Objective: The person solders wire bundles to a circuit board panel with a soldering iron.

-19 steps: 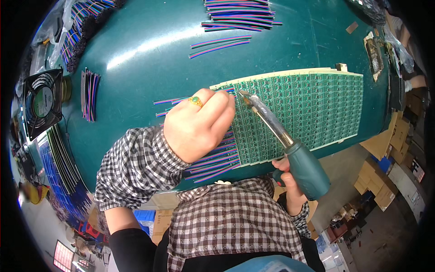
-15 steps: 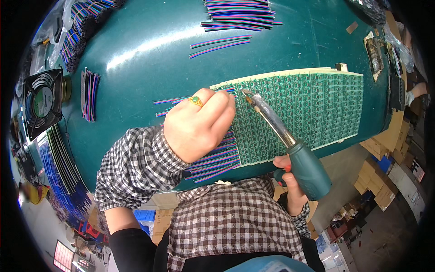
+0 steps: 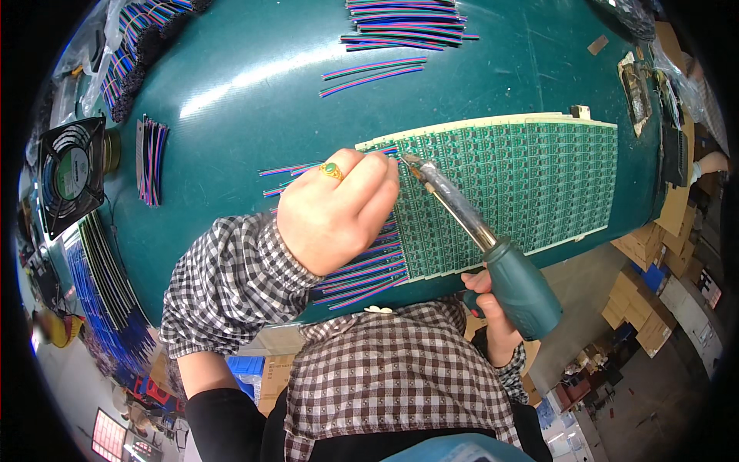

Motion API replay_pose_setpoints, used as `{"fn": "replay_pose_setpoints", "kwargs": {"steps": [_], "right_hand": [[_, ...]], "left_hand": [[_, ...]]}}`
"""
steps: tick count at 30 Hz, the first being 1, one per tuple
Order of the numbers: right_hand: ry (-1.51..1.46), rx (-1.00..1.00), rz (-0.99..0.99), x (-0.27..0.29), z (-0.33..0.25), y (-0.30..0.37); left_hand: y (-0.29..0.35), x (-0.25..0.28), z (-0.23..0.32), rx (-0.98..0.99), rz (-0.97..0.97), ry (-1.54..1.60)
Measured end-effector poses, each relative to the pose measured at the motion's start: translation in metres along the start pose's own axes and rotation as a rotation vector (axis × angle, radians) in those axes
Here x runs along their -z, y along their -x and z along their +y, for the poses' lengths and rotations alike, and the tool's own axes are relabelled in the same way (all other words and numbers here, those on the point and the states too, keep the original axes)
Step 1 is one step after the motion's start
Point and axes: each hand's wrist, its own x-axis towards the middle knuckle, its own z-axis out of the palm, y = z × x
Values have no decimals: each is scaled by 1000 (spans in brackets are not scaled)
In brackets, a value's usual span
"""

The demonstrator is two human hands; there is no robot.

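Over the left edge of a green circuit board panel [image 3: 508,177], my left hand [image 3: 331,212] is closed, its fingers pinching a multicoloured ribbon wire [image 3: 390,152] whose end lies on the board. A ring is on one of its fingers. My right hand [image 3: 496,312] grips a soldering gun [image 3: 525,291] with a green handle and long metal barrel. Its tip points up and left, right beside my left fingertips; whether it touches the wire I cannot tell. Below my left hand, several ribbon wires [image 3: 362,281] run from the panel's left edge, partly hidden by the hand and sleeve.
Loose ribbon wires [image 3: 373,75] and a larger pile [image 3: 404,23] lie at the far side of the green table [image 3: 246,138]. At the left are a black fan [image 3: 73,173], a small wire bundle [image 3: 152,162] and more wires [image 3: 108,285]. Cardboard boxes [image 3: 635,312] stand at right.
The soldering gun's tip has shifted slightly left and down, closer to my left fingertips. My left hand has barely moved, and the panel stays in place.
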Motion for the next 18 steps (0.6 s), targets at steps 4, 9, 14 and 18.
{"fn": "replay_pose_setpoints", "kwargs": {"steps": [4,9,14,18], "right_hand": [[-8,4,17,-1,3,2],[20,4,-21,1,2,0],[-4,-12,1,-2,0,1],[-41,3,37,-4,-3,1]], "left_hand": [[-1,0,1,13,-12,15],[-1,0,1,16,-13,13],[-1,-1,0,3,-2,8],[0,-1,1,7,0,1]]}}
